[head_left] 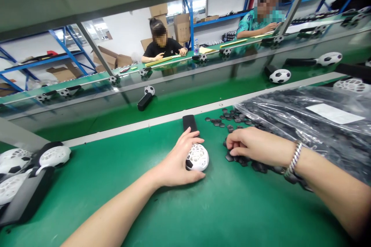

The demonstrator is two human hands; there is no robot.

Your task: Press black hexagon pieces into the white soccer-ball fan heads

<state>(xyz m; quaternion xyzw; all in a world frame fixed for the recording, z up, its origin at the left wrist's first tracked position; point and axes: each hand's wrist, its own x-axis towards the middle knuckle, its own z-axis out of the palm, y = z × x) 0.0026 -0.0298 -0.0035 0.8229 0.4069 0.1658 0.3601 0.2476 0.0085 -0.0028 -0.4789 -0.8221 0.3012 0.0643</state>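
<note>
My left hand point(176, 160) curls round a white football-shaped head point(198, 157) with a black handle point(189, 123), which lies on the green bench. Open white lattice shows on most of the head, and a few black patches are in place at its left side. My right hand point(246, 144) reaches into a scatter of small black hexagonal pieces point(243, 160). Its fingers are pinched together and curled under, so whatever is between them is hidden. A metal bracelet circles the right wrist.
A clear plastic bag of black pieces point(278, 110) lies at the right. More football-headed items point(55, 156) are piled at the left. Beyond the bench's pale edge runs a green conveyor carrying a football-headed item point(149, 90). Two people sit across it.
</note>
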